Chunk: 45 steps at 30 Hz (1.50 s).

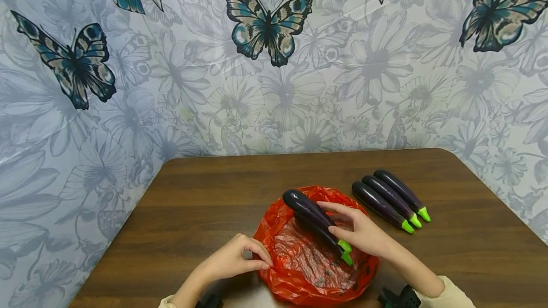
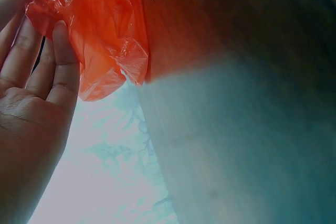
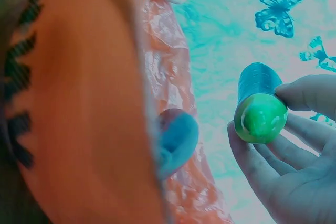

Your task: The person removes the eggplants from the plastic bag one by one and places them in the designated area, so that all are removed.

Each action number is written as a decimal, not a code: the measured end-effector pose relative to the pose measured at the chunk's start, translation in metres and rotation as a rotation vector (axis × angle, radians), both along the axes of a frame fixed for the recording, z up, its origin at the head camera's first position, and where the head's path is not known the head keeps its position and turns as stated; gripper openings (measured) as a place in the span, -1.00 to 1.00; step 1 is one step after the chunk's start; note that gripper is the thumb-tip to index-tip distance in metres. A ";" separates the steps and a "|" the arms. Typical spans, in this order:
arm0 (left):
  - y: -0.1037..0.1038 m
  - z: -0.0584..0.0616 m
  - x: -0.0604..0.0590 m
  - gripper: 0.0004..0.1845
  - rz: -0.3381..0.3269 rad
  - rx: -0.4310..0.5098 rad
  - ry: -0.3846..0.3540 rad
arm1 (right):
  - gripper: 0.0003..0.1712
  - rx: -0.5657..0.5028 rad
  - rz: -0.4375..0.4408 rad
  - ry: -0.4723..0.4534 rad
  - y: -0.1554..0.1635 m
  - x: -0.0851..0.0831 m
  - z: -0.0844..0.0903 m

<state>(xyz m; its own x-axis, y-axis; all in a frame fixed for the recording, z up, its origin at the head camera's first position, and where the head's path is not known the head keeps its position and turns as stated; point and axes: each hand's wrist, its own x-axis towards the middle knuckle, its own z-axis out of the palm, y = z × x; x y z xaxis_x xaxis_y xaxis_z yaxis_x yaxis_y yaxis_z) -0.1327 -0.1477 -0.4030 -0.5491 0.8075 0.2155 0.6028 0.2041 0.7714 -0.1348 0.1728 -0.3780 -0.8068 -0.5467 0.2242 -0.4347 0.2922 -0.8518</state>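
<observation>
An orange-red plastic bag [image 1: 291, 282] stands wide open on the table. At its left rim my left hand [image 1: 239, 258] pinches the plastic between thumb and fingers; the left wrist view shows the bag's thin edge [image 2: 105, 40] at those fingers. My right hand [image 1: 361, 229] grips a dark purple eggplant [image 1: 305, 206] with a bright green stem end, over the bag's opening. A second eggplant [image 1: 318, 230] lies just below it, inside the bag and partly covered by the held one. In the right wrist view, the held eggplant's green end [image 3: 261, 119] faces the camera.
Three more eggplants [image 1: 381, 204] lie side by side on the brown wooden table [image 1: 205, 203], behind and right of the bag. Behind the table hangs a pale floral cloth [image 1: 274, 108] with butterflies.
</observation>
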 end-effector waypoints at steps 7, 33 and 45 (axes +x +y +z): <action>0.001 0.001 -0.004 -0.85 0.006 -0.009 -0.013 | -0.44 0.008 -0.066 0.016 0.011 0.000 0.012; 0.005 0.023 0.011 -0.93 0.008 0.019 -0.006 | -0.44 0.004 -0.259 0.167 0.098 -0.010 0.027; 0.004 0.022 0.010 -0.93 0.007 0.029 -0.005 | -0.43 0.065 -0.431 0.092 0.147 -0.024 0.024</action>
